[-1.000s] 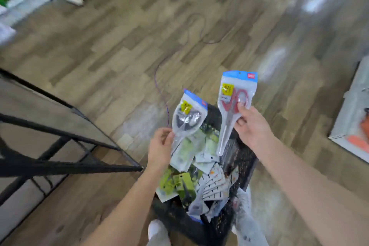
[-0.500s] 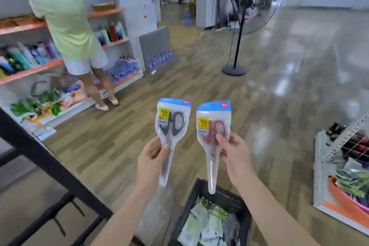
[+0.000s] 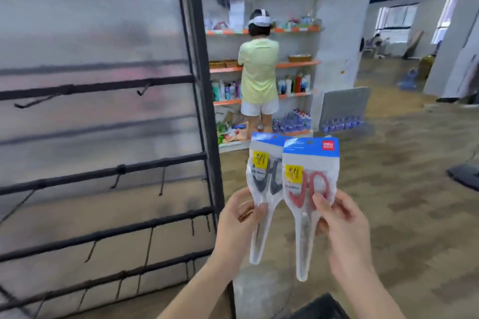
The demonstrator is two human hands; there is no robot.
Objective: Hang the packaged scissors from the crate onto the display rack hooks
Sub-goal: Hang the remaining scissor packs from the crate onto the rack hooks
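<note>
My left hand pinches a clear pack of black-handled scissors with a blue top strip. My right hand pinches a matching pack of red-handled scissors, which overlaps the front of the black pack. Both packs hang upright, blades down, at chest height. The black display rack fills the left side, its horizontal bars carrying bare hooks. The packs are to the right of the rack's post, apart from it. Only a corner of the black crate shows at the bottom edge.
A person in a yellow shirt stands at orange-edged shelves behind the rack, back turned. A white pillar rises to the right of them. Wooden floor stretches away on the right.
My view has swung up from the crate and left toward the rack. Both hands lifted the two packs out of the crate and brought them together until they overlap.
</note>
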